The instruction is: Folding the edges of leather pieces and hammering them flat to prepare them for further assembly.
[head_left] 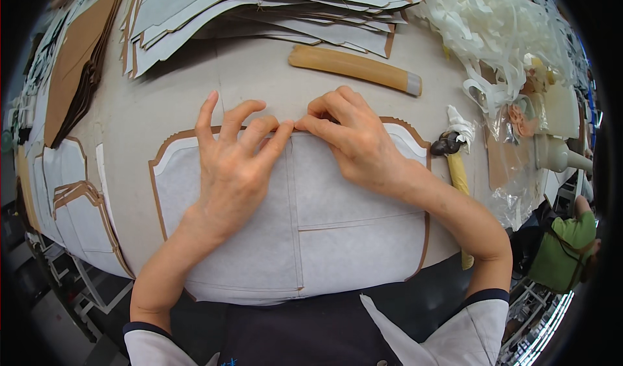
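A flat panel with a whitish backing and brown edges lies in front of me. Stitched seams run down its middle and across its right half. At the middle of the far edge, my left hand pinches the brown rim between thumb and forefinger. The other left fingers are raised and spread. Right beside it, the thumb and forefinger of my right hand close on the same rim, with the remaining fingers curled. The two sets of fingertips almost touch. Whatever small piece may be between them is hidden.
Beyond the panel lies a tan, flat bar with a grey end. Similar panels are stacked behind it. A hammer and tangled white strips are on the right. Brown sheets and more panels are left. Someone in green is far right.
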Motion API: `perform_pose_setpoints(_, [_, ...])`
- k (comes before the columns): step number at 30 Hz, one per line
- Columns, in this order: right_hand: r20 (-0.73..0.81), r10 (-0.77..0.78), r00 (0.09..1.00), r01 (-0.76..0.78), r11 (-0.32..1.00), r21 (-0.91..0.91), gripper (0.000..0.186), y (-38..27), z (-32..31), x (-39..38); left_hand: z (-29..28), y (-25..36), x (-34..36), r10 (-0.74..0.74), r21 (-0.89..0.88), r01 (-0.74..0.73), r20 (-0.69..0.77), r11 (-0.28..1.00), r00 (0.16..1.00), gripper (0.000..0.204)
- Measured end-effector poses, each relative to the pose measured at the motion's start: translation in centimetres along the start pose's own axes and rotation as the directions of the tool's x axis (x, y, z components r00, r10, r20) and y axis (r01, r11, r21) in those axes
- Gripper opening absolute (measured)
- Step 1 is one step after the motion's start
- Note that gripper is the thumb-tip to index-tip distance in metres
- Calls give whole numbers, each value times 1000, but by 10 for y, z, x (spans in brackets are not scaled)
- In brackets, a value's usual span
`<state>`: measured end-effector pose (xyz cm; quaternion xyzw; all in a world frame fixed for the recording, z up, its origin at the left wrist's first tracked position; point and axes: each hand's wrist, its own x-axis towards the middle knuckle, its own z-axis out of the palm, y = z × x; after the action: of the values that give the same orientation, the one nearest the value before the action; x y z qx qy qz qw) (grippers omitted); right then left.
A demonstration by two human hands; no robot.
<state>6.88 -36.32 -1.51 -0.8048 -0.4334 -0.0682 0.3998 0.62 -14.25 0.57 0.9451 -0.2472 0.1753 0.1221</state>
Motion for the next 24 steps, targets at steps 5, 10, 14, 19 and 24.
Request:
perform_pose_setpoints(5, [-28,-37,999,36,999,-41,35,-1,5,-3,2,5,0,71,146,-69,-9,987,997,38])
perform_pose_setpoints(10, [-41,-61,997,58,996,-67,34,2,6,-6,0,11,5,53,133,-55,14,990,998,34])
perform_pose_setpoints(14, [-55,-72,996,68,995,-70,35,3,6,-8,-3,21,7,-11,127,4,52,992,999,32])
perform_pose_setpoints(19, [-45,-102,994,98,991,-93,37,4,5,-10,-2,25,5,14,167,-24,65,986,998,34])
perform_pose_setpoints(24, [-54,-96,994,90,990,-105,36,6,1,-16,3,25,5,51,201,-61,54,978,997,34])
